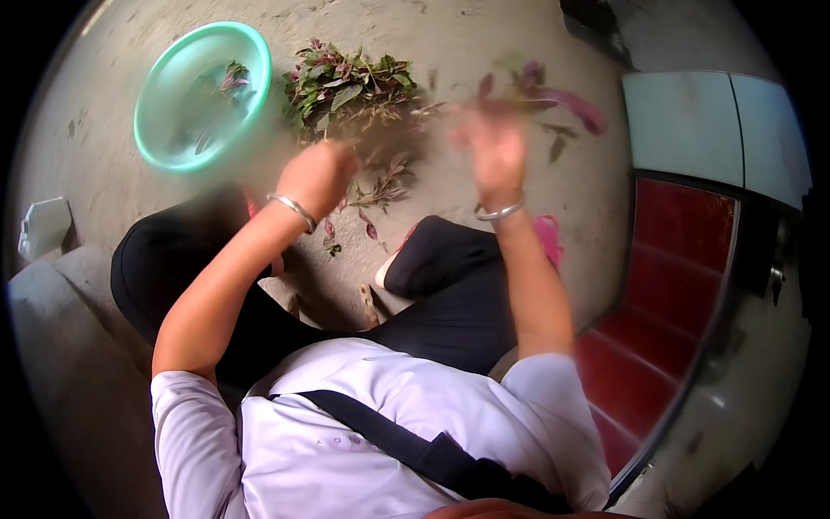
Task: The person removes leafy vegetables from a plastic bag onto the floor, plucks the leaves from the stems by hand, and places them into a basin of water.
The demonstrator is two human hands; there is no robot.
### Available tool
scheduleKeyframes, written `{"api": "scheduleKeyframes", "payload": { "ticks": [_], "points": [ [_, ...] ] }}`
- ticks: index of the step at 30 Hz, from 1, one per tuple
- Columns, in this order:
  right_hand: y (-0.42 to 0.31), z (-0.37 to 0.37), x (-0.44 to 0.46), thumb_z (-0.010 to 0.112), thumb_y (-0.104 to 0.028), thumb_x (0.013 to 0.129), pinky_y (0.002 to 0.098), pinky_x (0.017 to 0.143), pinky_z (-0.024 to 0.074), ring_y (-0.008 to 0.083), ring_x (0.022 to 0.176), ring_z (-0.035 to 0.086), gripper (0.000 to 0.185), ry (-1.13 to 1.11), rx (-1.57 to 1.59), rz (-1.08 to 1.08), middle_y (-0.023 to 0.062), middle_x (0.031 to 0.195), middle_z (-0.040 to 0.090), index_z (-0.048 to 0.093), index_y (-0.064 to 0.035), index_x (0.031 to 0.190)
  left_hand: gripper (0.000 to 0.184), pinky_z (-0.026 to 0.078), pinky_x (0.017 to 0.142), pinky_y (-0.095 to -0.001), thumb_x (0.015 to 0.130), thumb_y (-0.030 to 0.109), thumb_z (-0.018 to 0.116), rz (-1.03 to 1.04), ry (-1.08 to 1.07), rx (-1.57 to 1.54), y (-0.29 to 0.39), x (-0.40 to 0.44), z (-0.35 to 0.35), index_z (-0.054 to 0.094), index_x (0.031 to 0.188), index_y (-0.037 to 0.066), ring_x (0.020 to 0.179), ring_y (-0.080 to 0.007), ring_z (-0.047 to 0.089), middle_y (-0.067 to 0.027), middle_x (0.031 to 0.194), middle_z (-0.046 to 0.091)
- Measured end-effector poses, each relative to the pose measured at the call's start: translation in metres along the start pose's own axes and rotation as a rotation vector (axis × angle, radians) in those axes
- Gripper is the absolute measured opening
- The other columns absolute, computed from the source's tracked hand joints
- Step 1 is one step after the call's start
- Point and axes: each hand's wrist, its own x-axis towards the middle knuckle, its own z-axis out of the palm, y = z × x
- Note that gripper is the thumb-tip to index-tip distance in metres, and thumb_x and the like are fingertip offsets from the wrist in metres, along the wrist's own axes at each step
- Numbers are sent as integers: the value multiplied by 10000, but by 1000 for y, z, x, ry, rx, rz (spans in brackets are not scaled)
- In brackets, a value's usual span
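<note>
My left hand (318, 180), with a silver bangle at the wrist, is closed in a fist just in front of a heap of red-and-green leafy stems (346, 86). A thin pale stem seems to stick up from its fingers. My right hand (496, 156) is smeared by motion, to the right of the heap. Beyond its fingertips is a blurred purple-and-green leafy sprig (532, 93); whether the fingers hold it cannot be made out. Loose sprigs (385, 186) lie on the ground between my hands.
A green plastic basin (143, 130) with a few leaves inside stands at the upper left on the concrete floor (484, 26). Red tiles (674, 268) and pale tiles (683, 121) edge the right side. Something pink (548, 235) lies by my right knee.
</note>
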Motion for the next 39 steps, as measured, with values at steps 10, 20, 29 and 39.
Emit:
{"api": "scheduleKeyframes", "payload": {
  "ticks": [10, 20, 29, 39],
  "points": [
    [11, 6, -13, 580, -36, 774, 295, 675, 466, 191, 788, 598, 155, -120, -798, -548, 103, 863, 615, 597, -12, 926, 117, 424, 645, -202, 841, 73, 514, 16, -26, -627, 16, 3, -3, 556, 914, -8, 693, -56, 505, 22, 760, 547],
    [27, -1, -13, 554, 42, 731, 266, 711, 463, 174, 848, 555, 212, -289, -739, -348, 91, 937, 538, 584, -15, 933, 206, 407, 632, -197, 808, 91, 438, -184, -123, -1147, 24, 1, -19, 538, 972, 16, 694, -83, 518, -56, 915, 592],
    [33, -4, -10, 581, 26, 713, 268, 704, 469, 201, 824, 570, 227, -185, -545, -231, 98, 902, 553, 580, -16, 936, 120, 427, 620, -196, 822, 91, 485, -164, -175, -1307, 29, -1, -22, 527, 927, 50, 673, -72, 527, -15, 792, 560],
    [34, 0, -8, 588, -119, 797, 286, 541, 440, 175, 603, 597, 115, 6, -594, -285, 49, 688, 628, 612, -21, 854, 92, 442, 587, -192, 863, 134, 501, -194, -144, -1401, 35, -2, -24, 524, 925, 70, 654, -75, 550, -2, 750, 566]
  ]
}}
